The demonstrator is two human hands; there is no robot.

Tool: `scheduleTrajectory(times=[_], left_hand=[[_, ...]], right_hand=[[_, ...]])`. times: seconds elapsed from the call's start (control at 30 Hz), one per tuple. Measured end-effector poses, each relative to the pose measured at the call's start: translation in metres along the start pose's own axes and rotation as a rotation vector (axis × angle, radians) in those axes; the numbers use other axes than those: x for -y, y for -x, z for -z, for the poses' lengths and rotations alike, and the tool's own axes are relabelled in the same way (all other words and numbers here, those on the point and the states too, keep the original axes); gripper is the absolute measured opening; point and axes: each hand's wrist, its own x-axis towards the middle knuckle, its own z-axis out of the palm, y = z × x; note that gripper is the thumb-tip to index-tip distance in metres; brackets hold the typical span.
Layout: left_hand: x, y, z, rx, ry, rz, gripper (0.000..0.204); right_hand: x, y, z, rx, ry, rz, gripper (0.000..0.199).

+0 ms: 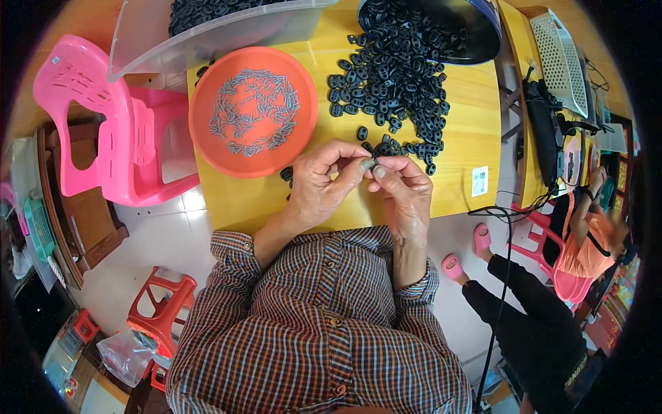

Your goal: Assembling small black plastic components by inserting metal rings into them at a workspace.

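A small black part is pinched between the fingertips of both hands, just above the near edge of the yellow table; the part is mostly covered by the fingers, so its exact shape cannot be told. The left hand is closed narrow, thumb and forefinger pressed on the part from the left side. The right hand is likewise closed narrow, its fingertips meeting the left hand's fingertips on the same part. Both forearms come up from plaid shirt sleeves and the hands touch each other at the fingertips. Just beyond the fingertips lies a loose heap of black oval rings, spreading away from the hands toward a dark bin at the far side of the table. Beyond and to the left of the left hand sits a round orange tray holding a scatter of small grey metal pins. Farther beyond the tray is a clear plastic box with more black pieces in it. Well to the left of the left hand stands a pink plastic chair, and below it a red stool. Well to the right of the right hand, another person in an orange top sits on a pink chair beside a second table.
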Motion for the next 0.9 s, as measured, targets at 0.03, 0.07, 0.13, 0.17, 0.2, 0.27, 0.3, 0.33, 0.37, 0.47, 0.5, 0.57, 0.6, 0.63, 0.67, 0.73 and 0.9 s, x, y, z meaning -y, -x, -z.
scheduleTrajectory(times=[0.03,0.07,0.13,0.17,0.2,0.27,0.3,0.33,0.37,0.47,0.5,0.57,0.6,0.63,0.67,0.73,0.9], left_hand=[[0.000,-0.001,-0.001,0.001,-0.002,0.003,0.014],[-0.001,-0.001,-0.003,-0.027,-0.006,0.023,0.013],[-0.001,-0.001,-0.004,-0.056,-0.014,0.045,0.012],[-0.001,-0.001,-0.004,-0.070,0.003,0.063,0.012],[0.000,-0.001,-0.003,-0.084,0.020,0.081,0.012],[0.001,-0.001,-0.002,-0.080,0.017,0.101,0.011],[0.001,-0.001,-0.001,-0.076,0.015,0.120,0.011],[0.000,-0.001,-0.001,-0.078,0.013,0.121,0.011],[-0.001,-0.001,0.000,-0.081,0.020,0.145,0.010],[-0.002,-0.002,0.001,-0.090,0.058,0.203,0.009],[-0.002,-0.002,0.001,-0.095,0.090,0.237,0.009],[-0.002,-0.002,0.003,-0.084,0.110,0.259,0.010],[-0.003,-0.002,0.004,-0.073,0.132,0.280,0.010],[-0.003,-0.003,0.004,-0.070,0.135,0.280,0.010],[-0.004,-0.004,0.005,-0.064,0.153,0.303,0.011],[-0.004,-0.005,0.005,-0.055,0.177,0.322,0.011],[0.000,-0.005,0.005,0.007,0.267,0.336,0.012]], right_hand=[[-0.001,0.000,0.001,-0.003,0.038,0.024,0.012],[-0.002,0.000,0.002,-0.007,0.076,0.048,0.012],[-0.002,0.000,0.001,0.005,0.080,0.044,0.013],[-0.002,0.000,0.001,0.019,0.088,0.043,0.013],[-0.002,0.000,0.001,0.020,0.085,0.041,0.013],[-0.002,0.001,0.001,0.027,0.077,0.019,0.015],[-0.001,0.001,0.001,0.026,0.076,0.018,0.015],[-0.001,0.001,0.001,0.039,0.097,0.025,0.017],[-0.002,0.002,0.001,0.053,0.118,0.031,0.019],[-0.003,0.004,0.001,0.082,0.166,0.104,0.021],[-0.003,0.005,0.000,0.082,0.166,0.104,0.021],[-0.005,0.008,-0.003,0.099,0.247,0.189,0.024],[-0.007,0.007,-0.001,0.100,0.247,0.189,0.024],[-0.008,0.006,0.001,0.095,0.373,0.273,0.024],[-0.007,0.005,0.002,0.090,0.500,0.357,0.024],[-0.005,0.002,0.003,0.088,0.616,0.439,0.024],[0.000,-0.006,0.005,0.125,0.814,0.681,0.023]])
